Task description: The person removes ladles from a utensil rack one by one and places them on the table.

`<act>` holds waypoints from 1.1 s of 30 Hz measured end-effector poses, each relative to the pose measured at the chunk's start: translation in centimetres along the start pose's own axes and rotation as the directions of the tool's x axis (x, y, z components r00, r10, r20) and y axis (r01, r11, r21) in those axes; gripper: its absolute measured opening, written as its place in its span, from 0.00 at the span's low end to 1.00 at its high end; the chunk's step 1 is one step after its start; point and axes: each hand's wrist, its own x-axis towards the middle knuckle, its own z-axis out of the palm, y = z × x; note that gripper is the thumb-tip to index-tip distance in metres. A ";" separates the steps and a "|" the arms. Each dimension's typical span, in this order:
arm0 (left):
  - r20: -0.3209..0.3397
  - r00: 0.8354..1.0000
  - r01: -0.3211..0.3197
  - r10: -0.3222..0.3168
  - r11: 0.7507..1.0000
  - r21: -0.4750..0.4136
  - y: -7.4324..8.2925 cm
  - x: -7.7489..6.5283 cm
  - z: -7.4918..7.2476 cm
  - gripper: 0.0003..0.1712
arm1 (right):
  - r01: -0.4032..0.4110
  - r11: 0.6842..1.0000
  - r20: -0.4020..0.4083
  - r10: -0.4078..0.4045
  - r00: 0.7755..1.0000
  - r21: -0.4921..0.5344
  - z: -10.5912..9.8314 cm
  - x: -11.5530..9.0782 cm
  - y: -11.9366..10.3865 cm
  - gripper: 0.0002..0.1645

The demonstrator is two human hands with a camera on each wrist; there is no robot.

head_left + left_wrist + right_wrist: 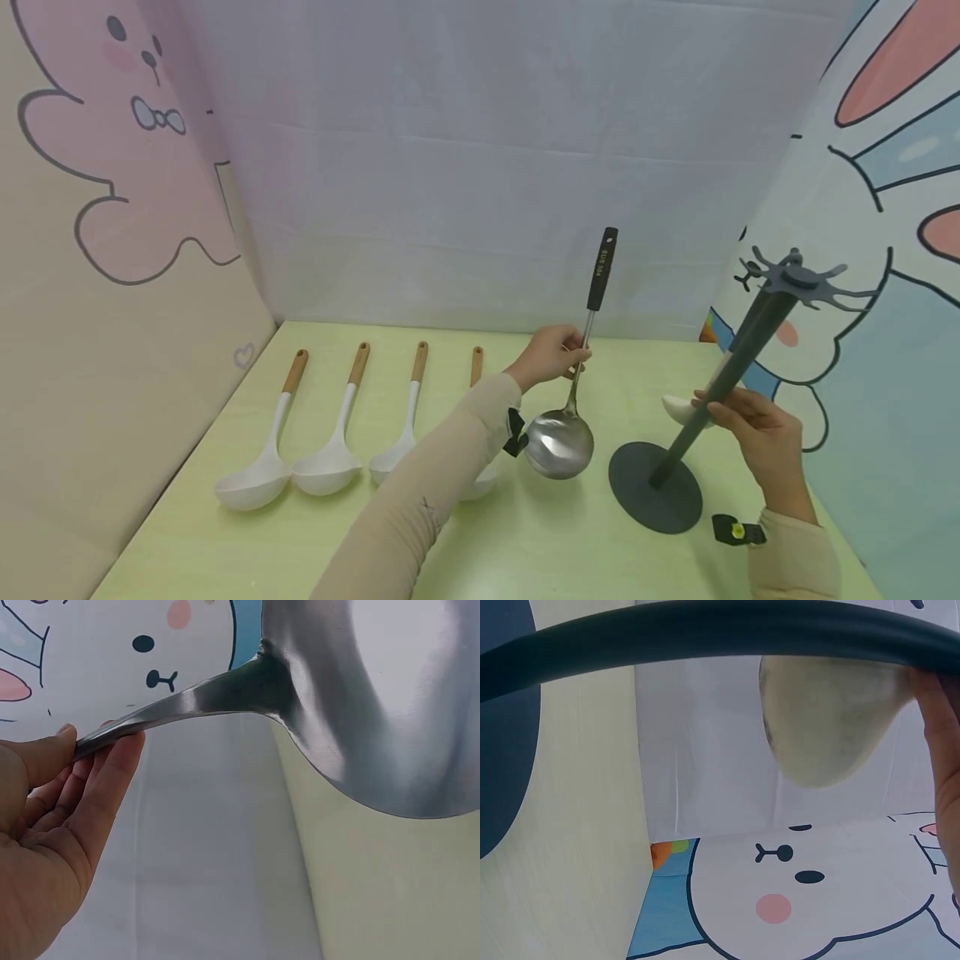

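My left hand pinches the thin stem of a stainless steel ladle. The ladle's black handle points up and its round bowl hangs low over the table; in the left wrist view thumb and fingers meet on the metal stem. At the right, my right hand grips the pole of a dark grey utensil stand, thumb in front and fingers behind. Behind the pole hangs a white utensil with a rounded bowl; my fingertips are at its neck. In the right wrist view its bowl shows below the pole.
Several white ladles with wooden handles, among them the leftmost ladle, lie in a row on the pale yellow table. My left sleeve partly covers the nearer ones. The stand has a round base and curved hooks on top. Cartoon-printed curtains enclose the table.
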 end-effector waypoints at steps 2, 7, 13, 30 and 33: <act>-0.007 1.000 0.015 -0.015 1.000 -0.009 -0.5 -0.1 0.0 0.05 | 0.000 1.000 0.000 0.000 1.000 0.004 0.0 0.0 0.0 0.14; -0.020 0.998 0.054 -0.055 0.998 -0.033 -1.6 -0.4 -0.1 0.05 | 0.022 0.999 0.016 -0.022 1.000 0.038 -0.1 0.1 0.1 0.13; -0.032 0.992 0.118 -0.122 0.989 -0.090 -3.4 -0.7 0.1 0.06 | 0.007 0.999 -0.006 -0.006 1.000 0.035 -0.1 0.0 0.1 0.14; -0.042 0.953 0.289 -0.301 0.940 -0.180 -7.2 -2.3 0.5 0.05 | 0.031 0.998 0.024 -0.032 0.999 0.050 -0.2 0.1 0.3 0.14; -0.034 0.946 0.310 -0.322 0.932 -0.188 -7.4 -2.4 0.5 0.05 | 0.014 0.998 0.015 -0.015 1.000 0.066 -0.2 0.1 0.3 0.13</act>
